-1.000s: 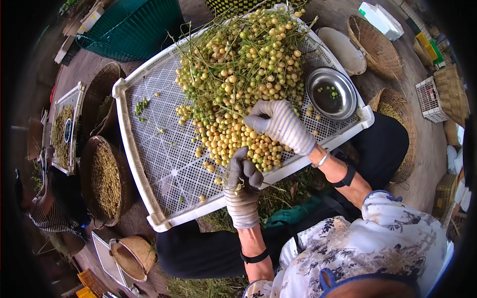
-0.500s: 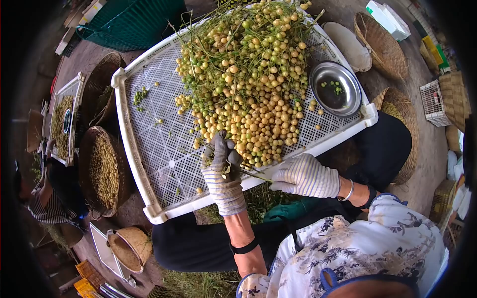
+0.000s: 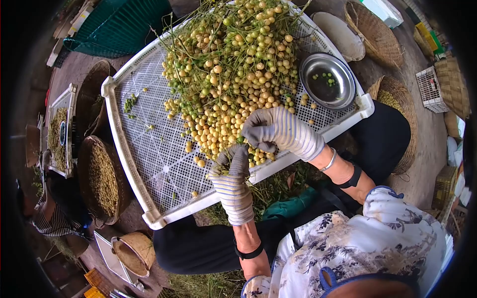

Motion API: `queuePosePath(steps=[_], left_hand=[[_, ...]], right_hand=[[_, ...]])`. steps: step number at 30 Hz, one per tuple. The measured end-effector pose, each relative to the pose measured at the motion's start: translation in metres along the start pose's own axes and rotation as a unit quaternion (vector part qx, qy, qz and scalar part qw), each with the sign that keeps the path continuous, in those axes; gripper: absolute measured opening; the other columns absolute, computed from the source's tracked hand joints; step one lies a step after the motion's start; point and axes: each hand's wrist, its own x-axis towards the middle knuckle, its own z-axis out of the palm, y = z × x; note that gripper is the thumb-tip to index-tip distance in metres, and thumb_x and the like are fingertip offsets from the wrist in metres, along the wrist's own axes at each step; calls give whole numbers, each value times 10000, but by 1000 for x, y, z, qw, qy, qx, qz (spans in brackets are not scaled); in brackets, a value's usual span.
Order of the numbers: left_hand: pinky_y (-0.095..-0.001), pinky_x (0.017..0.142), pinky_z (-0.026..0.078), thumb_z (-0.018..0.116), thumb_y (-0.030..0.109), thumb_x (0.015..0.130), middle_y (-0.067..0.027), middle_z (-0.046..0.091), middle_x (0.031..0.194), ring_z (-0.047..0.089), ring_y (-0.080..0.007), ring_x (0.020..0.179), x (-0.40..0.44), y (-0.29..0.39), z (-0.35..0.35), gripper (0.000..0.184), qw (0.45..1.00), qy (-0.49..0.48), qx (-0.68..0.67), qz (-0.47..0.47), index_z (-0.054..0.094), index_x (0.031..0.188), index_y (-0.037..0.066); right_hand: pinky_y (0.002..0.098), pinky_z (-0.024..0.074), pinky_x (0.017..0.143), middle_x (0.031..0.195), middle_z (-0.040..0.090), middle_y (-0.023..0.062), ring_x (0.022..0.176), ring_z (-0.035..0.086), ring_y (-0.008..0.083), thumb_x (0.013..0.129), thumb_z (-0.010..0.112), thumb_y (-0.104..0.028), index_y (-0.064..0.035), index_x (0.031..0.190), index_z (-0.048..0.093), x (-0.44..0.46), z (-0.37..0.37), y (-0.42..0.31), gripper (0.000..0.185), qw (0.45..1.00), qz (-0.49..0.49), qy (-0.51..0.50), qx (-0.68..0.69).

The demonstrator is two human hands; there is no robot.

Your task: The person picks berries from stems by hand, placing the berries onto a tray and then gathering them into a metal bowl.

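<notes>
Your left hand, right hand: knit-gloved, fingers curled, pinch unclear. Round fruit upper centre; one steel bowl upper right.

Hands: two are showing, one left hand and one right hand, each wearing one glove. Dark wristbands: two, one circling each wrist. Bangle: one, circling the right wrist. White trays: two; one large tray is lying beneath both hands, one second tray is standing far left of the left hand. Heaped fruits: lying just beyond both hands, too many for counting. Metal bowl: one, sitting right of the right hand, holding about five green fruits. Woven baskets: at least three are standing left of the left hand, at least two right of the right hand.
</notes>
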Motion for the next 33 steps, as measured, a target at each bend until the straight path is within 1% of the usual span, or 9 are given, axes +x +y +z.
queuePosePath(steps=[2,5,7,15,19,22,23,31,33], left_hand=[[-204,521,391,698,182,840,-13,582,671,511,-75,574,4,-1,-7,232,997,-27,-40,-52,679,944,-24],[-203,414,261,691,179,837,48,451,551,357,-45,429,6,2,-6,212,984,-69,-121,-112,649,934,-4],[-210,391,207,672,186,853,81,369,504,293,-39,392,7,2,-6,188,978,-99,-128,-130,636,919,14],[-217,404,210,646,189,872,86,344,527,280,-49,404,6,-3,-7,152,964,-119,-142,-189,605,919,50],[-211,425,215,639,199,885,98,329,545,271,-45,425,4,-9,-7,144,951,-134,-200,-195,600,931,69],[-209,430,215,635,211,894,107,319,546,260,-40,425,7,-12,-8,139,944,-146,-229,-186,606,946,85],[-209,430,213,634,210,894,108,317,545,258,-39,425,6,-13,-6,141,945,-136,-231,-189,608,954,85],[-209,430,212,626,202,898,113,324,542,243,-41,416,2,-21,-1,160,938,-142,-244,-199,618,1000,80],[-212,433,214,625,202,900,110,329,542,244,-43,415,0,-17,2,162,938,-145,-243,-199,614,1000,76]], right_hand=[[190,466,524,782,652,39,592,573,48,903,655,-224,-1,994,635,-3,-6,2,242,979,64,-9,195],[215,496,699,887,651,26,765,599,93,922,599,-331,-25,1108,619,11,-5,-1,358,977,-113,45,-177],[251,468,857,952,643,5,927,589,123,882,632,-429,-41,1141,630,7,-10,-6,467,987,-86,-23,-130],[169,398,488,821,640,-14,627,554,45,838,697,-425,-39,1028,655,2,-20,5,433,977,133,-113,121],[211,537,654,958,651,40,755,625,74,935,606,-273,-36,1198,604,2,-21,1,354,997,53,29,-54],[262,547,785,1037,647,51,834,625,96,905,643,-278,-42,1248,571,-7,-18,15,423,995,-71,30,-58],[277,522,868,1044,650,57,891,617,107,853,696,-281,-41,1213,587,-13,-13,2,446,998,-6,-3,59],[223,503,634,842,659,28,722,599,72,867,699,-164,5,1043,637,-21,-2,0,252,995,66,15,77],[219,447,526,801,629,30,622,561,76,865,700,-252,-8,1046,619,-18,-8,24,314,952,67,-32,297]])
